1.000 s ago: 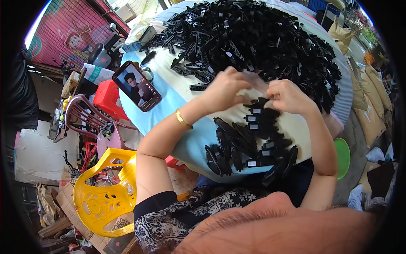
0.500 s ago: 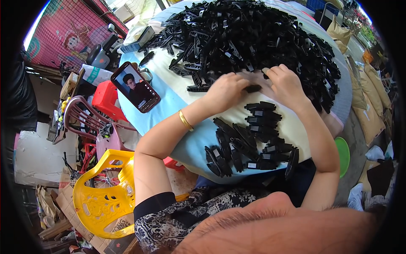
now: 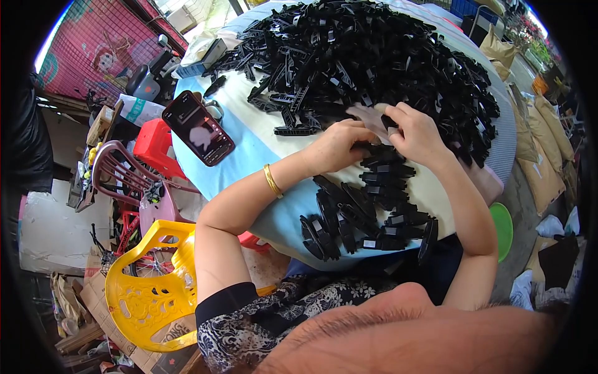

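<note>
My left hand (image 3: 341,144) is closed, thumb and fingers pinched at a black plastic piece mostly hidden under them, at the far end of a short column of black plastic clips (image 3: 387,177). Just to its right, my right hand (image 3: 416,132) is curled, with a small dark bit showing between thumb and fingers; its kind cannot be made out. A pale pinkish patch (image 3: 369,117) lies by the fingertips, too blurred to name. Nearer me, more black clips (image 3: 336,215) lie in loose rows. Beyond both hands rises a big heap of the same black pieces (image 3: 349,56).
A phone (image 3: 198,129) with a lit screen leans at the left of the cloth-covered table (image 3: 249,149). A small box (image 3: 205,59) stands behind it. Yellow (image 3: 149,293) and pink (image 3: 121,168) chairs stand left, a green basin (image 3: 501,230) and brown sacks (image 3: 542,168) right.
Both hands have come a little nearer me, the left one now over the far end of the column of clips. The phone's picture has changed.
</note>
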A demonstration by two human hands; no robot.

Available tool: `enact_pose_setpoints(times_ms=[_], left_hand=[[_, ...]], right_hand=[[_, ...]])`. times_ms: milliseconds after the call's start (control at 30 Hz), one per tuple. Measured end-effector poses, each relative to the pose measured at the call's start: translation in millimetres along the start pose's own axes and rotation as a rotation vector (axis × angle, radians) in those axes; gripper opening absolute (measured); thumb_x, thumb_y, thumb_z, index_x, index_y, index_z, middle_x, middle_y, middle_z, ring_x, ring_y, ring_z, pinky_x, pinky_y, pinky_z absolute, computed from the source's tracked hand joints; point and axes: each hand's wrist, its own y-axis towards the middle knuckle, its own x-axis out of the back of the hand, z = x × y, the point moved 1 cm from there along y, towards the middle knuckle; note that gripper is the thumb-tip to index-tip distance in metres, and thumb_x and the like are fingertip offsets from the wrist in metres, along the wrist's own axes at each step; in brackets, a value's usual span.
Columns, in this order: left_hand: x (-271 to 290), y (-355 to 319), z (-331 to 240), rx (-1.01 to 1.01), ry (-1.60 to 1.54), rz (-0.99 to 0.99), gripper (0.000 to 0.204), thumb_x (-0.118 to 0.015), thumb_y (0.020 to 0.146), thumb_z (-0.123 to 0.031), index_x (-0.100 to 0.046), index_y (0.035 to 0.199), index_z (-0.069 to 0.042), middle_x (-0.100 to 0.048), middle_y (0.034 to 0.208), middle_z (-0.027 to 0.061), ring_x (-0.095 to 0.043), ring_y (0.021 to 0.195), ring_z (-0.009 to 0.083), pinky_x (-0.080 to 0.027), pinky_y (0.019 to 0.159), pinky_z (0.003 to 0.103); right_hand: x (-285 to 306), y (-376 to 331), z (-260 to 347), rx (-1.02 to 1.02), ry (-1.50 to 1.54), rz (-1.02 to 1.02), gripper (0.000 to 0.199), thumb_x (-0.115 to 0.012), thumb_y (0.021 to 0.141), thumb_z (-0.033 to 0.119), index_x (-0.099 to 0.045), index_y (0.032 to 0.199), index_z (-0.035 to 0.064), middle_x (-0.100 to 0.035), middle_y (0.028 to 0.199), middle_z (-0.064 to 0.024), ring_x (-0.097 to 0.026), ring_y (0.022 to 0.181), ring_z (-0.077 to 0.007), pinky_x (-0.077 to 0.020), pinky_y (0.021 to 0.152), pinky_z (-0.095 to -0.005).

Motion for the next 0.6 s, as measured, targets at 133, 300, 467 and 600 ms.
enact_pose_setpoints(times_ms=[133,300,467,600], left_hand=[[-3.0,-3.5,0.6,-0.052,0.045,-0.07,0.03,-0.069,0.071,-0.002,-0.063,0.1,-0.003,-0.058,0.086,0.0106,-0.057,0.084,0.0292,-0.05,0.073,0.036],[-9.0,-8.6,2.1,0.029,0.02,-0.163,0.03,-0.072,0.07,-0.006,-0.064,0.099,-0.004,-0.058,0.087,0.0107,-0.058,0.084,0.0288,-0.05,0.073,0.035],[-10.8,-7.4,4.4,0.131,0.069,-0.172,0.029,-0.074,0.069,-0.009,-0.065,0.096,-0.003,-0.058,0.086,0.0109,-0.059,0.083,0.0274,-0.05,0.072,0.034],[-8.4,-9.2,1.4,0.184,0.091,-0.197,0.026,-0.074,0.069,-0.01,-0.066,0.092,-0.003,-0.058,0.085,0.0109,-0.06,0.08,0.0264,-0.051,0.07,0.034]], right_hand=[[3.8,-2.8,-1.0,0.048,-0.053,0.083,0.034,-0.06,0.07,0.006,-0.057,0.104,0.0036,-0.057,0.089,-0.0131,-0.06,0.08,-0.0326,-0.0508,0.069,-0.0397],[8.5,-3.6,7.7,-0.13,0.153,0.064,0.039,-0.059,0.068,-0.005,-0.052,0.107,-0.0029,-0.06,0.094,-0.0138,-0.063,0.087,-0.0279,-0.0514,0.078,-0.0368],[-2.2,-3.3,-1.4,-0.151,0.911,0.048,0.032,-0.056,0.073,-0.01,-0.053,0.104,-0.0021,-0.059,0.098,-0.0065,-0.059,0.091,-0.0126,-0.0485,0.084,-0.0286],[7.9,-6.1,7.3,-0.119,0.535,0.192,0.027,-0.064,0.069,-0.003,-0.061,0.096,-0.0011,-0.057,0.087,-0.0058,-0.054,0.078,-0.0116,-0.0461,0.071,-0.0254]])
